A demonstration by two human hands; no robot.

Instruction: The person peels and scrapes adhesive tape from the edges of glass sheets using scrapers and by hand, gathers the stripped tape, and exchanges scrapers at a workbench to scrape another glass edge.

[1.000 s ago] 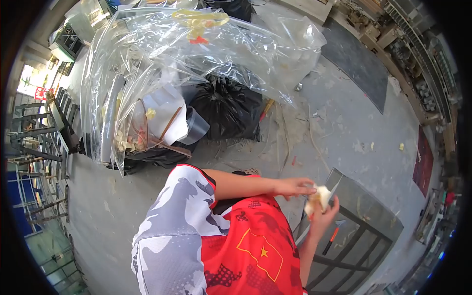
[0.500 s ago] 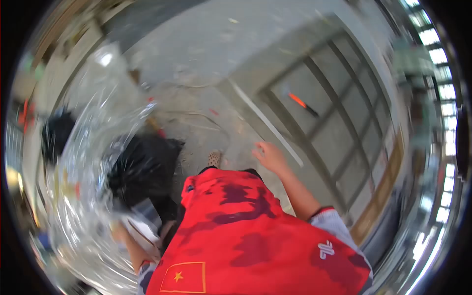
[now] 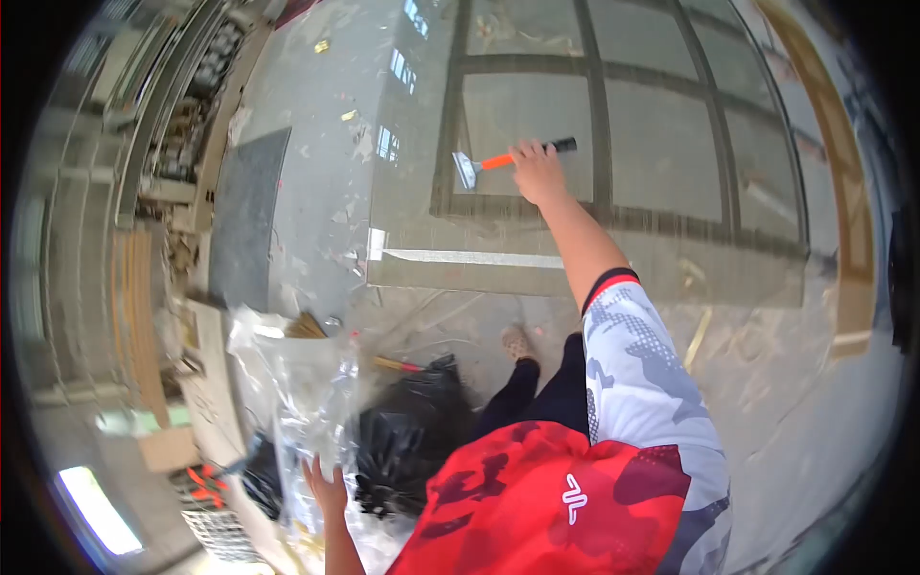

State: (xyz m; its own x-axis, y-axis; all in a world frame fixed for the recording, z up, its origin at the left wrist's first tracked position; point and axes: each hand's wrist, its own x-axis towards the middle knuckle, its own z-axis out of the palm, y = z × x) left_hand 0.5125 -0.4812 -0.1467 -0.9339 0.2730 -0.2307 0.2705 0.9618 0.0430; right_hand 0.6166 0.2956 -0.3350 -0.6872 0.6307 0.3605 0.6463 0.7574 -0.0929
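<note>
A scraper (image 3: 498, 161) with a wide metal head and an orange and black handle lies over a large glass panel (image 3: 527, 101). My right hand (image 3: 539, 172) is at its handle, fingers closed around the part where orange meets black. Low on the left, my left hand (image 3: 327, 487) has its fingers spread and holds nothing, beside crumpled clear plastic sheeting (image 3: 316, 398). A white strip (image 3: 470, 258) runs along the panel's near edge.
A black bag (image 3: 412, 431) stands beside the plastic, left of my legs. A dark sheet (image 3: 249, 220) lies on the floor at the left. Racks of material line the left side. A long tan frame piece (image 3: 848, 192) lies at the right.
The view has turned towards the panel. My right hand has reached out to the scraper and closed at its handle. The pale wad seen in my hands earliest is no longer visible.
</note>
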